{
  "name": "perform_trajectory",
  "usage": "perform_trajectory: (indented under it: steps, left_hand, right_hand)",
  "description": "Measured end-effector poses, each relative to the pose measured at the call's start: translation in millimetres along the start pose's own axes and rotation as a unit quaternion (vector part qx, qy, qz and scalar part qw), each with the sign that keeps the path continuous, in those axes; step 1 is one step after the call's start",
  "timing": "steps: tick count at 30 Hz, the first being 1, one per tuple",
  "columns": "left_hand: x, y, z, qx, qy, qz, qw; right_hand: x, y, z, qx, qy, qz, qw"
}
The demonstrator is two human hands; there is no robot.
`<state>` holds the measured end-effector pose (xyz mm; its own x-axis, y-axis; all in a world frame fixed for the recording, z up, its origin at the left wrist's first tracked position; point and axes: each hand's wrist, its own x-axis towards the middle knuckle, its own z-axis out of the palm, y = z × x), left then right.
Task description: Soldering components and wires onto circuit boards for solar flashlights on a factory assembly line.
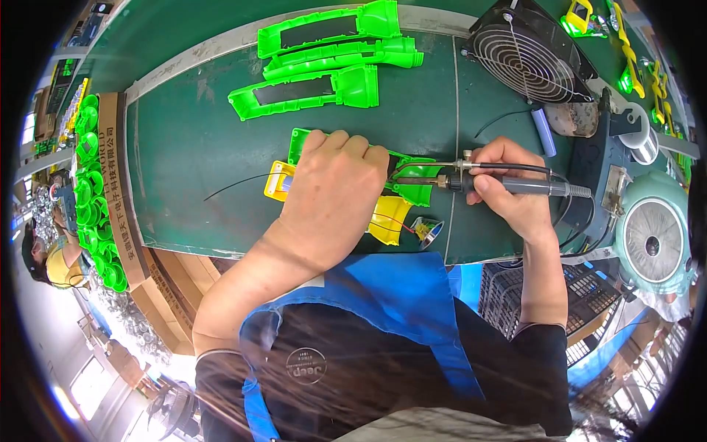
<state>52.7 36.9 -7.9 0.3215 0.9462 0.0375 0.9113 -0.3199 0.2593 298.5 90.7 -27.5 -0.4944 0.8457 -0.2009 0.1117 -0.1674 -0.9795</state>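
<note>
My left hand (330, 195) is closed over a green plastic housing (416, 193), fingers curled down onto it; much of the housing is hidden beneath. In my right hand (519, 210) is a soldering iron (519, 186) with a thin feed tube along its top. Its tip points left at the housing, close to my left fingers, where the exact contact is hidden. Beside the left hand lies a yellow-framed part (277, 181) with a black wire. Below the housing sit a yellow plastic piece (388, 219) with thin wires and a small lamp head (428, 232).
Several green half-shells (305, 94) lie at the back of the green bench (191, 162). A black fan with a wire guard (524, 62), a purple cylindrical cell (543, 132) and a solder spool (642, 140) stand right. Left, a cardboard box edge (112, 191) borders green caps (88, 195).
</note>
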Motion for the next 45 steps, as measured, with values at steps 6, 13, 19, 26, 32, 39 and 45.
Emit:
perform_trajectory:
  steps: [6, 13, 19, 26, 32, 39, 45]
  left_hand:
    - [0.4, 0.4, 1.3, -0.001, 0.005, -0.005, 1.000]
    - [0.8, -0.6, 1.6, -0.006, 0.012, -0.007, 1.000]
    - [-1.5, 2.8, 0.2, -0.016, 0.011, -0.016, 1.000]
    - [-3.8, 2.3, 3.9, -0.029, 0.024, -0.020, 0.999]
    - [-10.5, -1.6, -1.5, -0.075, 0.002, -0.036, 0.996]
    - [-99.2, -29.9, -53.2, -0.077, -0.051, -0.233, 0.968]
    - [-86.3, -43.7, -39.6, -0.150, 0.147, -0.041, 0.977]
  right_hand:
    - [-19.2, 16.0, -10.6, 0.087, 0.066, -0.050, 0.993]
    - [-19.7, 27.1, 33.5, 0.098, 0.087, -0.250, 0.959]
    - [-28.8, 42.0, 39.9, 0.135, 0.101, -0.200, 0.965]
    - [-32.5, 50.5, 21.5, 0.076, 0.163, -0.167, 0.969]
    - [-26.2, 48.5, 25.1, 0.069, 0.171, -0.172, 0.968]
    - [-23.0, 47.6, 26.3, 0.120, 0.172, -0.200, 0.957]
    - [-28.9, 45.0, 28.0, 0.145, 0.155, -0.190, 0.959]
